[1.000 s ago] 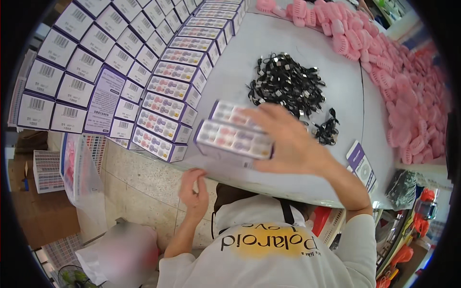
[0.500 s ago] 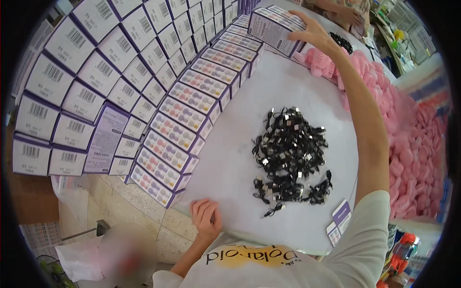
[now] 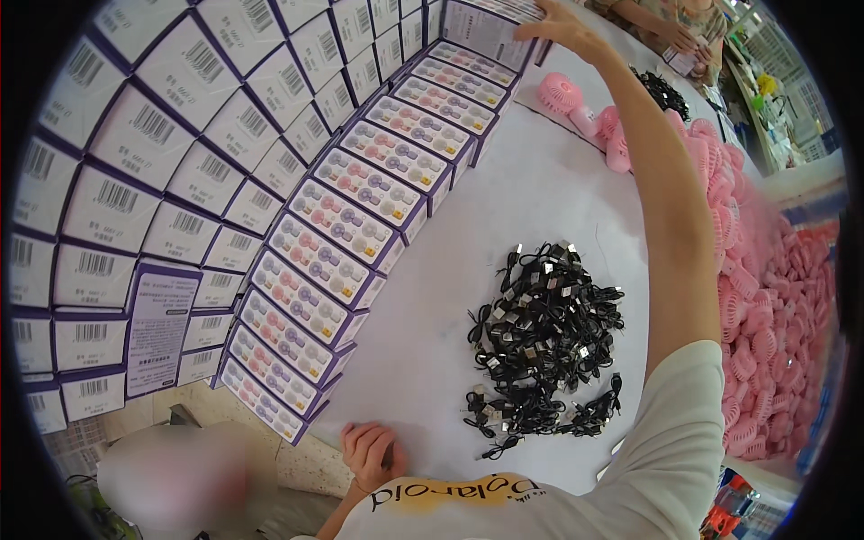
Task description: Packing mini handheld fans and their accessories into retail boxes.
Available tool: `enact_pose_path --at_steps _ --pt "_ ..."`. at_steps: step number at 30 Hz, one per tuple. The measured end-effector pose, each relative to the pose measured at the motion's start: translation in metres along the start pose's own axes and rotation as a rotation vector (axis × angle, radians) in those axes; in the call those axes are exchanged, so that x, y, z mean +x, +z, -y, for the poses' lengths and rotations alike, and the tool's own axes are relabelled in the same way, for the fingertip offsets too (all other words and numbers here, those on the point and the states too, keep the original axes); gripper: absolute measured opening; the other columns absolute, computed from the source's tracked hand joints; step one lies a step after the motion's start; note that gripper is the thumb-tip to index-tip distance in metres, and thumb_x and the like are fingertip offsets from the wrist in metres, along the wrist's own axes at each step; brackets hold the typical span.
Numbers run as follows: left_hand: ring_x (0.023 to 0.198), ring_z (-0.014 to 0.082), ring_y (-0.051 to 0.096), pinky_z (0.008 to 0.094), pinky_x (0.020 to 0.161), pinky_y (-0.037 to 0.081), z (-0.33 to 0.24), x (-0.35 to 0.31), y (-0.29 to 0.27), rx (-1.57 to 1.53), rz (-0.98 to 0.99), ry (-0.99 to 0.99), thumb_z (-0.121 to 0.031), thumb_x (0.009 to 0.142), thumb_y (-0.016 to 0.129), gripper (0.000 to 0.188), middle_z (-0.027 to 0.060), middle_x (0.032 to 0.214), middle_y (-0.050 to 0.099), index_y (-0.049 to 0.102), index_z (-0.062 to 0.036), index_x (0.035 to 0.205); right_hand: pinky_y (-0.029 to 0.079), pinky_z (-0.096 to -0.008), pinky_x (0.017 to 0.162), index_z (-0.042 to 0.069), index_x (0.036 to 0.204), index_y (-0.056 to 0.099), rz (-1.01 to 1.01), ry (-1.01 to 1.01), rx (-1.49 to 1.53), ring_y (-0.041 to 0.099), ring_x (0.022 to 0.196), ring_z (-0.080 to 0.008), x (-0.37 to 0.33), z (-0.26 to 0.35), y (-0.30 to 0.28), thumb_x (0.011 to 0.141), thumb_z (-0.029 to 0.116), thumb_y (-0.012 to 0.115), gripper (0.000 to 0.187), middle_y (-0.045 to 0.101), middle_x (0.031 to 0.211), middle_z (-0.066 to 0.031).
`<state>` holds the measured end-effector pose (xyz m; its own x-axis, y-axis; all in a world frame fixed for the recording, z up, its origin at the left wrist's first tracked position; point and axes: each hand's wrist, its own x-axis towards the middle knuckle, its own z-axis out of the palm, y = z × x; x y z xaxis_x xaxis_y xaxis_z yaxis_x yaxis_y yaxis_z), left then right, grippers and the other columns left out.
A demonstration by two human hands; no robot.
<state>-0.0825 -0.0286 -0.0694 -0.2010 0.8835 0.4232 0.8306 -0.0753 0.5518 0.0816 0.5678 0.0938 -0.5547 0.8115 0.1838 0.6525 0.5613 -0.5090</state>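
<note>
At the far end of the table, my right hand (image 3: 567,29) grips a white and purple carton (image 3: 486,34) by its right side. The carton stands at the head of a long row of cartons (image 3: 346,211), whose tops show small coloured pictures of fans. My left hand (image 3: 367,454) rests at the near table edge, its fingers curled in; a dark spot shows between them, and I cannot make out whether it holds anything. Between my arms lies a heap of short black cables (image 3: 544,342) with metal plugs.
A tall wall of stacked cartons (image 3: 148,202) rises on the left. Pink hand fans (image 3: 774,333) pile up on the right, a few (image 3: 560,92) lying near the far carton. Beyond are more black cables (image 3: 664,94) and another person's hands (image 3: 688,49). A blurred round shape (image 3: 171,481) is at lower left.
My right hand has moved the carton away and slightly left, to the far end of the row. The view has shifted. My left hand stays curled at the near edge.
</note>
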Motion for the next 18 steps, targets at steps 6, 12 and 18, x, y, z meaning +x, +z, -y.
enact_pose_path --at_steps 6,12,18 --pt "0.083 0.0252 0.057 0.0450 0.084 0.040 0.001 -0.004 0.006 0.022 -0.005 -0.013 -0.003 0.064 0.063 0.022 0.0051 0.086 0.060 0.062 -0.0073 0.085 0.039 -0.0362 0.099 -0.001 0.135 0.038 0.053 -0.262 0.306 0.049 0.117 -0.0310 0.026 -0.042 0.005 0.068 0.043 0.070 0.087 0.051 0.127 -0.0228" --pt "0.082 0.0290 0.055 0.0473 0.082 0.041 -0.002 -0.003 0.003 0.038 0.024 -0.002 0.003 0.063 0.059 0.023 0.0088 0.084 0.059 0.059 -0.0041 0.085 0.038 -0.0365 0.101 -0.007 0.130 0.043 -0.138 -0.040 0.279 0.049 0.119 -0.0315 0.024 -0.011 0.032 0.073 0.057 0.066 0.089 0.050 0.128 -0.0239" --pt "0.082 0.0294 0.055 0.0473 0.081 0.042 -0.001 -0.001 0.002 0.023 0.046 0.021 0.003 0.063 0.059 0.023 0.0092 0.085 0.059 0.059 -0.0041 0.086 0.036 -0.0377 0.103 -0.007 0.132 0.041 -0.111 -0.012 0.216 0.045 0.123 -0.0323 0.015 -0.004 0.022 0.070 0.061 0.066 0.095 0.046 0.132 -0.0241"
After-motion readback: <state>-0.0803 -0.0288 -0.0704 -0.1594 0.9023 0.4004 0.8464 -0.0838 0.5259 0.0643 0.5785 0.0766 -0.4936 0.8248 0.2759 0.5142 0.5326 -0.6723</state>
